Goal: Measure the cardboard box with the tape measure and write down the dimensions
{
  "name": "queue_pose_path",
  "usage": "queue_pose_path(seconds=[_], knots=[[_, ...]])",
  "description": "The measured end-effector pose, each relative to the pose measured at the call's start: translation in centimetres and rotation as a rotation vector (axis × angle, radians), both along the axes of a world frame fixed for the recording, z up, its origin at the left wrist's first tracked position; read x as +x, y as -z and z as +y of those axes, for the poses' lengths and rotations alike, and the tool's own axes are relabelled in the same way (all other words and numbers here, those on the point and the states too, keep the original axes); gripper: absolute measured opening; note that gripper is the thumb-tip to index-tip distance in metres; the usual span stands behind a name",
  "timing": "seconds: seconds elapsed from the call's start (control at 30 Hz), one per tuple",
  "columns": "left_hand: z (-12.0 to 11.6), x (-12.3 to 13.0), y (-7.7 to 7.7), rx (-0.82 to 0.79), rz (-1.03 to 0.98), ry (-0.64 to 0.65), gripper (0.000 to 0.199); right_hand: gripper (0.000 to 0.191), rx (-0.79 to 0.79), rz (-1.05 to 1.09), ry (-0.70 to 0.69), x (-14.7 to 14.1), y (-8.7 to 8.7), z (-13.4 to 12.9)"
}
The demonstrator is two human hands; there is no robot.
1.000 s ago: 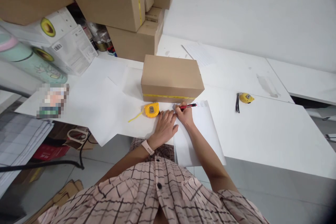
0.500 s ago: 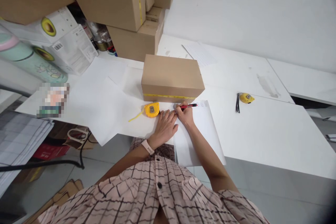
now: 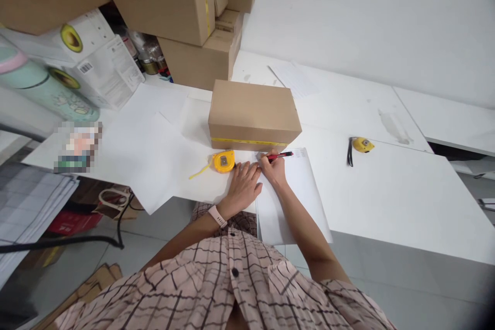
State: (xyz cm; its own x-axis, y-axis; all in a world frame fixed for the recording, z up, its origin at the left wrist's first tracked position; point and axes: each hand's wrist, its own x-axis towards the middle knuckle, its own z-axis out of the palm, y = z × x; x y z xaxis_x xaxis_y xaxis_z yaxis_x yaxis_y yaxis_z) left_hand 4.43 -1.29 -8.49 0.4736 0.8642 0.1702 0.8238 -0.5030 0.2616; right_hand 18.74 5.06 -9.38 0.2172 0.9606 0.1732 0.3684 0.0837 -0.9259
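Observation:
My right hand [image 3: 274, 169] is closed around a red and black pen [image 3: 281, 156], over the upper part of a white paper sheet [image 3: 297, 201]. Where the pen tip meets the paper is hidden by the fingers. My left hand [image 3: 244, 185] lies flat with fingers stretched out, its fingertips beside the sheet's left edge. Just left of those fingertips sits a yellow tape measure [image 3: 224, 161] with a short yellow strap. A closed cardboard box [image 3: 253, 111] with a yellow measuring strip along its lower front stands right behind both hands.
Another yellow tape measure [image 3: 363, 145] with a black strap lies on the white table [image 3: 394, 191] to the right. Loose white sheets [image 3: 143, 149] hang over the front edge at left. Stacked cartons [image 3: 197, 62], a white avocado-print box [image 3: 112, 69] and a mint bottle [image 3: 50, 90] stand at back left.
My right hand and the pen have shifted very slightly to the right along the sheet. My left hand, the box and both tape measures stay in place.

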Motion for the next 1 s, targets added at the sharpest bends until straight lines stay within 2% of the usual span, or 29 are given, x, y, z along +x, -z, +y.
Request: queue_pose_path(seconds=[0.47,0.73,1.0], knots=[[0.03,0.02,-0.14,-0.020,-0.006,0.002,0.048,0.017,0.009,-0.011,-0.051,0.06,-0.01,0.02],[0.05,-0.02,0.09,-0.016,-0.018,0.005,0.046,0.019,-0.013,-0.023,0.001,0.00,-0.28,-0.01],[0.04,-0.02,-0.22,-0.027,-0.011,0.001,0.046,0.018,0.003,-0.051,-0.022,0.09,-0.05,0.07]])
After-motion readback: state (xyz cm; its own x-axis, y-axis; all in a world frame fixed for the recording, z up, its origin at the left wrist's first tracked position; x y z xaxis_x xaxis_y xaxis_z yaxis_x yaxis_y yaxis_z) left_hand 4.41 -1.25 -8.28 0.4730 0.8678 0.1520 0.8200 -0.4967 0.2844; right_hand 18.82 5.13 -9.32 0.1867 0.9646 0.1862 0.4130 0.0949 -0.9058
